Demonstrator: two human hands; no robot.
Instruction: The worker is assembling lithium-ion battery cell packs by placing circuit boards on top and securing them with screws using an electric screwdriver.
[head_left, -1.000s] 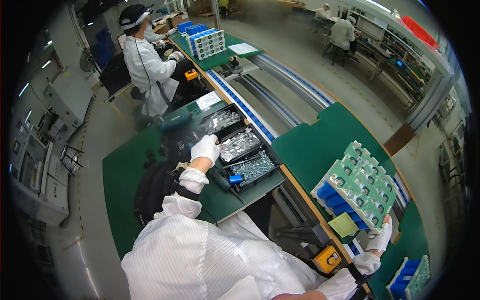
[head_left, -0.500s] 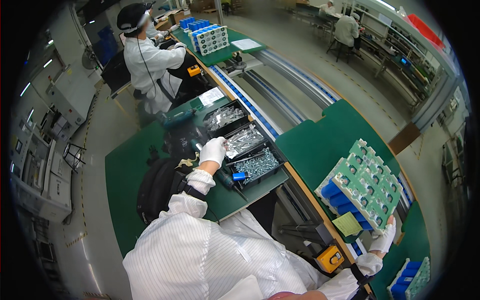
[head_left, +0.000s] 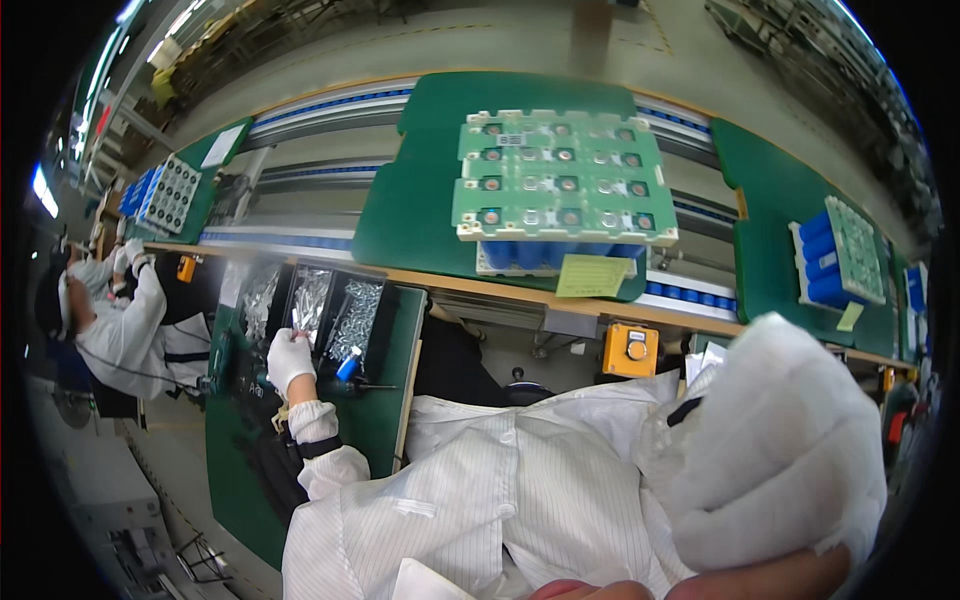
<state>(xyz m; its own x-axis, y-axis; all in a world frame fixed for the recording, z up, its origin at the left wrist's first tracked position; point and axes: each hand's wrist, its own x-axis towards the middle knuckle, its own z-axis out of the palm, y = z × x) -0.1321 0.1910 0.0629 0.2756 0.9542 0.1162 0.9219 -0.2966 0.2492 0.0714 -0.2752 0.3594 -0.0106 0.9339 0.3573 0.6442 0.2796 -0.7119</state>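
Gloved in white, the right hand [head_left: 780,440] fills the view right of the cell pack [head_left: 565,180] and closer to the person, fingers seemingly folded together; whether it pinches anything I cannot tell. It seems lifted toward the head, since it looms so large and stands off the pack. Likewise gloved, the left hand [head_left: 290,362] is left of the pack and nearer the person, fingertips gathered at the near end of the black bins [head_left: 384,325]; whether they grip a part is too small to tell.

Beneath the pack lies a green board [head_left: 405,200], spanning the rails, probably so that it bears the weight flat. The pack itself rests there with blue cells below and its green circuit face up, which likely leaves the terminals reachable. Left of the pack, the bins sit side by side, presumably to keep kinds apart within easy reach. A yellow control box [head_left: 630,348] is on the pack's near side, likely handy for pressing. A pale paper note [head_left: 590,277] hangs at the pack's near edge, perhaps to be readable from the seat. Smallest, left of the pack, are flat metal parts [head_left: 311,297] and loose screws [head_left: 357,312] in the bins.
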